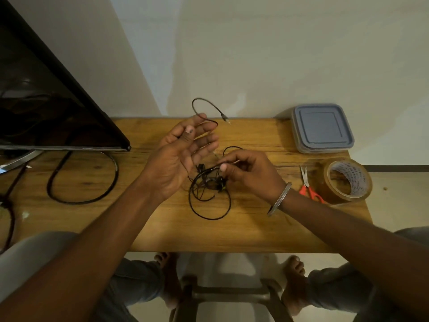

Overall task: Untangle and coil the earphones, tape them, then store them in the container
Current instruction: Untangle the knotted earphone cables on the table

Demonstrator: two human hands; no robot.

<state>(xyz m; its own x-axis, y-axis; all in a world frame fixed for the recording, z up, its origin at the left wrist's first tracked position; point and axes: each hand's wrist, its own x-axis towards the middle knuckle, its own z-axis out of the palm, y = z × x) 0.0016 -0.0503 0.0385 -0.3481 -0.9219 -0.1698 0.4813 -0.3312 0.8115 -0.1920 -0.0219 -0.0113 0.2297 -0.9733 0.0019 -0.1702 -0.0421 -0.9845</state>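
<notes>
Black earphones (pixel 210 196) lie in a tangle on the middle of the wooden table (pixel 232 228), one loop trailing toward me. My left hand (pixel 178 154) is raised with palm up and fingers spread; the cable runs over its fingers, held under the thumb, and the jack end (pixel 225 118) arcs out above the fingertips. My right hand (pixel 250 170) pinches a stretch of cable between thumb and forefinger just above the tangle. A grey lidded container (pixel 321 127) stands shut at the table's far right corner. A roll of brown tape (pixel 348 181) sits on the right edge.
Red-handled scissors (pixel 308 185) lie between my right wrist and the tape. A dark monitor (pixel 46 101) fills the left side, with a thick black cable (pixel 92 196) looping over the table below it. A stool frame and my feet show under the front edge.
</notes>
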